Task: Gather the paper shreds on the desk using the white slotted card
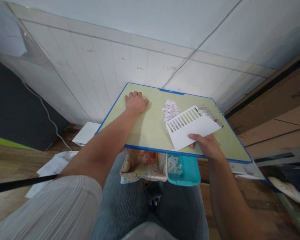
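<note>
My left hand [136, 102] rests on the far left part of a pale yellow board with a blue rim [150, 146]. Its fingers are bent but slightly apart, and no object shows in them. My right hand [207, 144] grips the near edge of a flat white slotted card [193, 131], thumb on top and fingers underneath. A row of long slots runs along the card's far-left side. Right beside those slots lies a small heap of white and pinkish scraps [171, 109], partly covered by the card. A blurred-out patch hides the card's right end.
Under the board's near edge sit a turquoise plastic box [196, 170] holding white scraps and a patterned, cloth-like lined container [145, 166]. A white panelled wall [110, 66] stands behind the board. Cardboard boxes [285, 110] are stacked at the right; papers [52, 165] lie at the left.
</note>
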Tool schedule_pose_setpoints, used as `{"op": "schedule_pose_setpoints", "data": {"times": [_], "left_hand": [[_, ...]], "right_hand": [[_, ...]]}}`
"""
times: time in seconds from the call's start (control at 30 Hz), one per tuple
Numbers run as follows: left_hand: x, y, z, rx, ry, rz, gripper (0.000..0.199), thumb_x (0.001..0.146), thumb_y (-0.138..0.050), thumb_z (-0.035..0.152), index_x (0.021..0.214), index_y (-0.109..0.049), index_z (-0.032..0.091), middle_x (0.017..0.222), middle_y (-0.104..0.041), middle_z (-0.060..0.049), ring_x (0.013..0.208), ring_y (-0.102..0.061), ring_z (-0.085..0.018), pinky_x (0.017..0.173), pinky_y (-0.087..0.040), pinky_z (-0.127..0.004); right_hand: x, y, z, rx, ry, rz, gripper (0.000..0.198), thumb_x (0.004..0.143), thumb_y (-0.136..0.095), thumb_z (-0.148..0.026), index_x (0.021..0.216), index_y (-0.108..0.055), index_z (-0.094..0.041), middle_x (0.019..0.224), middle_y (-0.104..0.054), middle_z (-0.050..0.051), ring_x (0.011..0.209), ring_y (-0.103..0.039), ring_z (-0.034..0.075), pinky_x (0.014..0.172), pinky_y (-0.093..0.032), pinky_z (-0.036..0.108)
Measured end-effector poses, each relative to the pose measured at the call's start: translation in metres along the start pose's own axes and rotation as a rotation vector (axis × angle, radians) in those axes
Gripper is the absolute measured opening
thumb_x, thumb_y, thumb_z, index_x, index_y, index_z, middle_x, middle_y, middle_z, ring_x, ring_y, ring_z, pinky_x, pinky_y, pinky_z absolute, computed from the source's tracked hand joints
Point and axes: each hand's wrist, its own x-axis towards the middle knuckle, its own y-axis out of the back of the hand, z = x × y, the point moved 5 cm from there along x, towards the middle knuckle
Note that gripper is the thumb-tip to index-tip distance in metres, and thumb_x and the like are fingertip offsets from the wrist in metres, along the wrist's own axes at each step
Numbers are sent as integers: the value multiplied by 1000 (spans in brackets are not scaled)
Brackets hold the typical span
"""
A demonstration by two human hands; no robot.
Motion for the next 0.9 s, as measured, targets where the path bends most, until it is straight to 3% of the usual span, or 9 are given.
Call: {"op": "schedule_pose_setpoints", "data": {"times": [0.1, 0.2, 0.37, 0.57, 0.77, 0.9], "left_hand": [[6, -3, -6, -25, -2, 4, 66, 111, -51, 49, 163, -73, 15, 175, -68, -26, 168, -55, -45, 140, -43, -63], [12, -5, -11, -57, 11, 1, 62, 109, -55, 49, 159, -77, 19, 173, -70, -23, 167, -55, -44, 139, -45, -62], [16, -4, -13, -101, 28, -19, 58, 107, -60, 45, 154, -80, 19, 172, -69, -24, 168, -54, -46, 140, -44, -64], [20, -6, -13, -119, 11, -21, 56, 107, -62, 45, 155, -79, 23, 169, -71, -20, 168, -54, -47, 141, -43, -67], [27, -14, -14, -137, 6, -5, 52, 105, -65, 46, 150, -82, 23, 167, -72, -20, 165, -55, -48, 140, -42, -69], [27, -15, -14, -146, -1, -12, 55, 107, -65, 47, 155, -79, 24, 168, -71, -20, 166, -54, -48, 140, -42, -68]], "right_hand": [[-1, 4, 2, 51, 6, 58, 27, 82, -96, -37, 98, -78, -25, 65, -73, -2, 48, -59, 19, 52, -52, 34], [-3, 7, -1, -2, 24, 113, 24, 89, -96, -41, 87, -76, -27, 60, -69, -1, 52, -62, 20, 58, -57, 36], [-7, 0, -10, -123, 23, 0, 36, 91, -100, -53, 81, -77, -27, 60, -72, 3, 58, -70, 26, 60, -64, 40], [-9, 3, -9, -74, -2, -17, 39, 88, -102, -49, 72, -76, -26, 56, -71, 3, 54, -69, 24, 60, -65, 38], [-8, 12, -1, -75, -23, 27, 36, 88, -99, -45, 69, -74, -27, 56, -70, 3, 56, -68, 25, 58, -63, 39], [-7, 11, 1, -54, -49, 18, 33, 85, -100, -47, 78, -75, -27, 62, -72, 2, 47, -58, 22, 45, -53, 38]]}}
